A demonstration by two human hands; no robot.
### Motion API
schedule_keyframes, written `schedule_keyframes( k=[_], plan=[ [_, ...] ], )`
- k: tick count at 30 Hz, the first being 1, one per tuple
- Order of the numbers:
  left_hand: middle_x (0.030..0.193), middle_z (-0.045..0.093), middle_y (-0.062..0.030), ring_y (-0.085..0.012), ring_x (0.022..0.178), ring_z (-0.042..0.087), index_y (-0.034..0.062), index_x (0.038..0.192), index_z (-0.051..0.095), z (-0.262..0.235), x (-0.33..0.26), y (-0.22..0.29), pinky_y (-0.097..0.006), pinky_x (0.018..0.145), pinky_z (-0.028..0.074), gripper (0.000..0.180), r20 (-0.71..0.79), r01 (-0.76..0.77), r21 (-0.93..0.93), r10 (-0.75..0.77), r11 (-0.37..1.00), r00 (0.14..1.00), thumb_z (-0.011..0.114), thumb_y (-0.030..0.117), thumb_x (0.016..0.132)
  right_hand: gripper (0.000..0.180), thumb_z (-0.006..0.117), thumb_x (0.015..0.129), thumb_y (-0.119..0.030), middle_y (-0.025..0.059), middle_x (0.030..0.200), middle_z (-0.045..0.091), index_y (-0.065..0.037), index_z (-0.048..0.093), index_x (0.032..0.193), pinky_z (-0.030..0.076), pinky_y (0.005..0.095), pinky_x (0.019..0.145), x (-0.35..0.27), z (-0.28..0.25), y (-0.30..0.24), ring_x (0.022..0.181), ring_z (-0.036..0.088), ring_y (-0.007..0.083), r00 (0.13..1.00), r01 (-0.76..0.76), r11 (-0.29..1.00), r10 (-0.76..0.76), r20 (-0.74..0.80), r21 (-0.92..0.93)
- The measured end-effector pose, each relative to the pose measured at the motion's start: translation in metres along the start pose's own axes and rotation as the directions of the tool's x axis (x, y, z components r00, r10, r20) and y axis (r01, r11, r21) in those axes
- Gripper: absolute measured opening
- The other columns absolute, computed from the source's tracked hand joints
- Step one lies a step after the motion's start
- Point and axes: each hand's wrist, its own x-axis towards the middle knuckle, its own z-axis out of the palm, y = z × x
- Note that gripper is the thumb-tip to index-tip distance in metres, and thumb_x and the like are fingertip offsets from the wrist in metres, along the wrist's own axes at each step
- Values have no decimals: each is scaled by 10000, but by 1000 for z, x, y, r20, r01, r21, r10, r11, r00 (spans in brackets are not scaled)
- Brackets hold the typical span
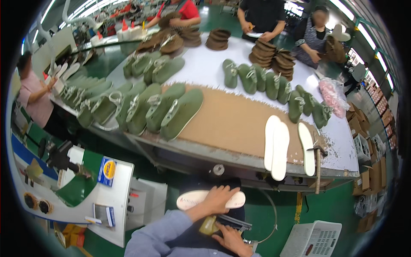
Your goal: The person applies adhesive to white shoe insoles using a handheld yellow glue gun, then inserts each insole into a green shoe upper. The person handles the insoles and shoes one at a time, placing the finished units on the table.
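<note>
My left hand [219, 198] lies flat on a white insole [190, 199] that rests over a dark form in my lap, below the table's front edge. My blue sleeve [160, 233] comes in from the lower left. Just below, my right hand [233, 240] grips a black and yellowish hand tool [224, 222] close under the insole. Three white insoles [278, 147] lie on the brown board [231, 122] at the table's front right. A hammer [317, 165] leans at the edge beside them.
Rows of green shoe uppers [171, 111] cover the long white table [205, 66], with stacks of brown soles [272, 58] at the far side. Other people work along the far and left sides. A white machine [85, 188] stands to my left and a white basket [312, 240] sits at my lower right.
</note>
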Motion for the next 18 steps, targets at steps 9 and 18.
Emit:
schedule_keyframes(
  k=[9, 18],
  plan=[
    [1264, 629, -136, -221, 1134, 636, -4, 1397, 461, -220, 22, 23, -363, 963, 538, 797, -710, -356, -583, -245, 730, 660, 914, 195, 772, 464, 702, 959, -305, 213, 1185, 679, -60, 609, 1342, 525, 521, 912, -12, 10, -4, 1078, 647, 449, 986, -24, 985, 52, -159, 174],
    [1241, 666, -201, -315, 1140, 658, -20, 1323, 573, -181, 94, -111, -406, 998, 512, 643, -743, 187, -406, -442, 895, 502, 857, 227, 801, 294, 758, 902, -199, 195, 1012, 733, -45, 722, 1150, 569, 432, 827, 11, -77, -11, 997, 707, 402, 857, 145, 937, 41, -514, 316]
  ],
)
